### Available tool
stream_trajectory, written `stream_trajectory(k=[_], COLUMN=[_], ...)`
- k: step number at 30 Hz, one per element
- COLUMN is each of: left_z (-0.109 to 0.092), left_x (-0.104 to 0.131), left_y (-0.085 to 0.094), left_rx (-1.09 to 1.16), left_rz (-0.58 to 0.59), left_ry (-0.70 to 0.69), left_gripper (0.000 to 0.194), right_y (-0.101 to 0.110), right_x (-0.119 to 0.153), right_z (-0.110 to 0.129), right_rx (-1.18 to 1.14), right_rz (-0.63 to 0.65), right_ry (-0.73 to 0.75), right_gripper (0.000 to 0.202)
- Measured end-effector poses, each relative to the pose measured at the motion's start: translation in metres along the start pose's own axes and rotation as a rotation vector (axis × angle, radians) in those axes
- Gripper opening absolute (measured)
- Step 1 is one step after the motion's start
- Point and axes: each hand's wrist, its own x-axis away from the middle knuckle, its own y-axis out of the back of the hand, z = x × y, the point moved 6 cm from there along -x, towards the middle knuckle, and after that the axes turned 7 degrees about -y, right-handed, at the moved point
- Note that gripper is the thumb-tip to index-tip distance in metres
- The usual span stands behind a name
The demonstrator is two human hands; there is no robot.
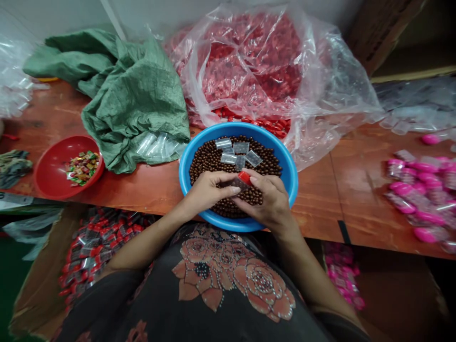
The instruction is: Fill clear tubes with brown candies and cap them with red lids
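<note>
Over a blue basin [184,190] of small brown balls [204,164], my two hands meet at a small clear container with a red cap [244,177]. My left hand [210,192] pinches the clear body between thumb and fingers. My right hand [269,194] has its thumb and fingers closed about the red-capped end. What the clear body contains is partly hidden by my fingers. Several empty-looking clear plastic sleeves [241,148] lie on the balls just beyond my hands.
Behind the basin sits a clear plastic bag [320,95] of red caps. A green woven sack [135,95] with clear sleeves and a red bowl [50,166] of wrapped pieces stand left. Pink-capped containers [427,190] lie right. Below the table, a cardboard box [46,270] holds red-capped containers.
</note>
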Motion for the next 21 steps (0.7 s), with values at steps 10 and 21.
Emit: stream_trajectory(k=[10, 21], left_z=[0.038, 0.028], left_x=[-0.007, 0.001], left_y=[-0.036, -0.018], left_rx=[0.562, 0.682], left_rz=[-0.139, -0.233], left_ry=[0.311, 0.286], left_gripper=[0.062, 0.055], right_y=[-0.011, -0.027], right_x=[0.005, 0.0], right_z=[0.002, -0.068], right_rx=[0.005, 0.051], right_rz=[0.046, 0.586], right_ry=[0.007, -0.378], right_gripper=[0.087, 0.028])
